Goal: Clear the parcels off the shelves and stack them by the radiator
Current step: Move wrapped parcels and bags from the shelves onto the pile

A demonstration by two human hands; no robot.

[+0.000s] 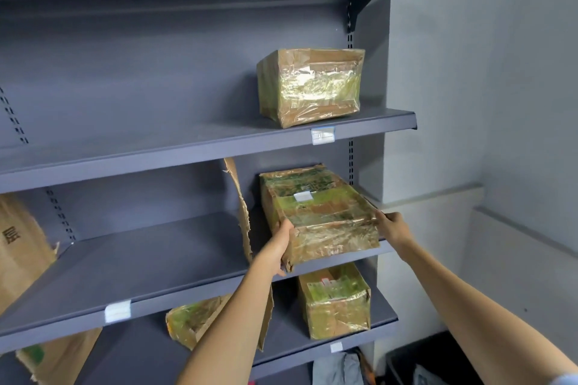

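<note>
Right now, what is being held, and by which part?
The taped parcel on the middle shelf: left hand grips its front-left corner, right hand its front-right corner.

Grey wall [488,72], white ledge [438,197], torn cardboard sheet [242,212], crumpled cloth [337,369] at the bottom

One parcel [309,86] sat on the upper shelf [187,150], right end. Directly below, on the middle shelf [140,262], a long parcel [319,212] lay at the front edge; torn cardboard [242,212] stood just left. Two parcels sat on the lower shelf [294,344].
</note>
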